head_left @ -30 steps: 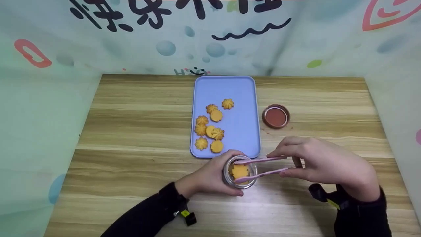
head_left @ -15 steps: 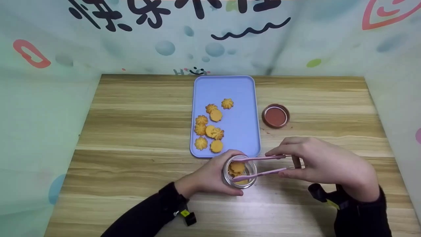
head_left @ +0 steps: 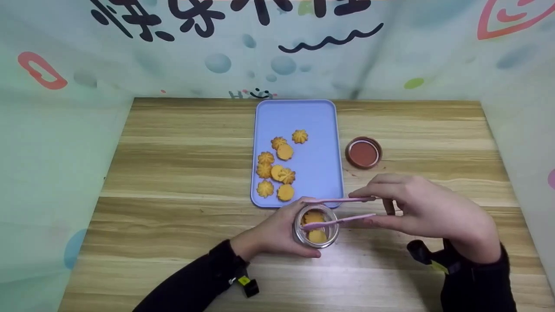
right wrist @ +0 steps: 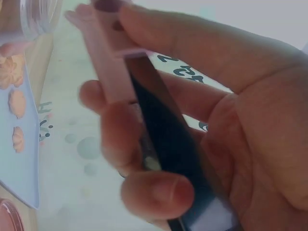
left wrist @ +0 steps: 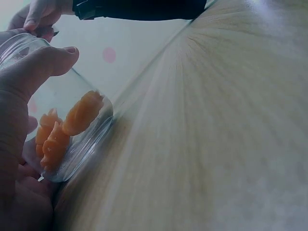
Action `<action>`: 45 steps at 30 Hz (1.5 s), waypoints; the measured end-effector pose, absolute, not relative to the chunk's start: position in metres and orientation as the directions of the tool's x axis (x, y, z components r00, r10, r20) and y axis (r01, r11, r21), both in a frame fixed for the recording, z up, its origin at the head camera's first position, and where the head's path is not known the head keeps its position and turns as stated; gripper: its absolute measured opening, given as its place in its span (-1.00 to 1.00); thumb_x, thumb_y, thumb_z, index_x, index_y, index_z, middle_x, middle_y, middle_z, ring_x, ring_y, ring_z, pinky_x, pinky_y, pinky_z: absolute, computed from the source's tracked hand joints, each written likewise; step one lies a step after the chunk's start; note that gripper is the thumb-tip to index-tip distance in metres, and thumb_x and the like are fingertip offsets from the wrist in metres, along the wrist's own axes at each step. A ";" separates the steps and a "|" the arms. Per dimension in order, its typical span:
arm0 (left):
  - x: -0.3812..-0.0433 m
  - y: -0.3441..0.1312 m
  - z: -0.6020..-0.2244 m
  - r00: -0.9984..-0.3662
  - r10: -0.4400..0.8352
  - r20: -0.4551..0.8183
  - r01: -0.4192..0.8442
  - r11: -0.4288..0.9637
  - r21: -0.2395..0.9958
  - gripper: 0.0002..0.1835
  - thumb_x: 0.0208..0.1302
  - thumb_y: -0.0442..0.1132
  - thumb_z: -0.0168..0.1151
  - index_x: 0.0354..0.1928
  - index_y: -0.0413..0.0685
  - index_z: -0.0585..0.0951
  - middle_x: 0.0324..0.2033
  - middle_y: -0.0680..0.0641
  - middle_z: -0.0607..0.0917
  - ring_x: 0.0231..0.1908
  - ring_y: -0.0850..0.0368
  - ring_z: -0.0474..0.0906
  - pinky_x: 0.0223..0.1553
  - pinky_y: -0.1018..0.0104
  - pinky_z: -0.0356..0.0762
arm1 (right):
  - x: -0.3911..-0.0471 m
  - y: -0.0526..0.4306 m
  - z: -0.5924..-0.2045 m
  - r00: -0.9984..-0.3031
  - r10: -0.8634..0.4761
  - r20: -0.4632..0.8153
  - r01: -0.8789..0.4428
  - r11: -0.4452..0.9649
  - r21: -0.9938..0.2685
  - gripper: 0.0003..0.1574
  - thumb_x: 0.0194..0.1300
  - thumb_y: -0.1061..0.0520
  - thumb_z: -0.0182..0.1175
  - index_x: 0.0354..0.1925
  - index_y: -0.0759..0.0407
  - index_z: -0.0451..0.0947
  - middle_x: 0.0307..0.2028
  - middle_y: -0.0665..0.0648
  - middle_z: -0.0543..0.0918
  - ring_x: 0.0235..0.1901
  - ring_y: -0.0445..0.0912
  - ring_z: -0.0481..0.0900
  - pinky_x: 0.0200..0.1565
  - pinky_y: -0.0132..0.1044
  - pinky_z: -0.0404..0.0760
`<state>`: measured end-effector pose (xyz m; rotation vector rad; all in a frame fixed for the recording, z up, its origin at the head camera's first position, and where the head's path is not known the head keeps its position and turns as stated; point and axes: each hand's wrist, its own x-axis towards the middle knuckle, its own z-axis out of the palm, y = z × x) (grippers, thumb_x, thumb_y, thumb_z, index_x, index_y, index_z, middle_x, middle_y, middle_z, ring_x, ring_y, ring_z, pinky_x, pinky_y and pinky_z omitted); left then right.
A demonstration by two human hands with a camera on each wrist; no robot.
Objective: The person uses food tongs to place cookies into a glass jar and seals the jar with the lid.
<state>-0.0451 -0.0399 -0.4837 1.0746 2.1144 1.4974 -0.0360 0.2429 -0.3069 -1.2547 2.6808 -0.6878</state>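
Note:
My left hand (head_left: 277,229) grips a clear glass jar (head_left: 335,229), its mouth facing up in the head view. Several flower-shaped cookies (head_left: 317,236) lie at the bottom; the left wrist view shows these cookies (left wrist: 83,113) through the glass. In my right hand (head_left: 425,208) are pink-tipped tongs (head_left: 342,220), pinched between thumb and fingers. Their arms stand apart with no cookie between them. One tip is over the jar's mouth, the other beside the rim near my left fingers. The right wrist view shows the tongs (right wrist: 108,67) close up, with a metal body.
A blue tray (head_left: 312,119) stands behind the jar, with several cookies (head_left: 265,188) mostly along its left side. Right of it lies a reddish-brown jar lid (head_left: 364,154), inner side up, with crumbs nearby. A printed cloth (head_left: 173,69) hangs behind the wooden table (head_left: 173,173).
A cookie near the tongs' tips has dropped into the jar. The tongs have then opened wider and shifted up and away from the jar's middle. My left hand stays put.

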 end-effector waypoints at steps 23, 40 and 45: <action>-0.045 -0.039 -0.481 -0.665 0.736 0.130 0.353 0.156 0.922 0.06 -0.38 0.19 0.59 0.27 0.37 0.22 0.13 0.29 0.47 0.16 0.33 0.41 0.29 0.30 0.35 | -0.063 0.239 -0.327 -0.833 -0.484 0.268 -0.553 0.737 -0.389 -0.51 0.20 -0.10 0.29 0.10 -0.09 0.54 -0.22 -0.14 0.61 -0.55 -0.36 0.42 -0.57 -0.53 0.42; -0.045 -0.040 -0.484 -0.667 0.731 0.145 0.383 0.169 0.908 0.06 -0.35 0.22 0.57 0.28 0.34 0.22 0.13 0.30 0.46 0.15 0.34 0.41 0.27 0.32 0.37 | -0.124 0.214 -0.382 -0.949 -0.290 0.124 -0.314 0.844 -0.434 -0.43 0.18 -0.19 0.27 0.09 0.04 0.55 -0.30 0.08 0.61 -0.35 -0.07 0.46 -0.35 -0.20 0.44; -0.045 -0.039 -0.482 -0.664 0.735 0.137 0.367 0.161 0.916 0.06 -0.36 0.20 0.58 0.27 0.35 0.22 0.13 0.30 0.46 0.15 0.34 0.41 0.27 0.33 0.37 | -0.145 0.207 -0.392 -0.959 -0.277 0.058 -0.274 0.857 -0.436 -0.38 0.15 -0.18 0.30 0.09 0.10 0.55 -0.31 0.11 0.60 -0.34 -0.03 0.47 -0.30 -0.17 0.47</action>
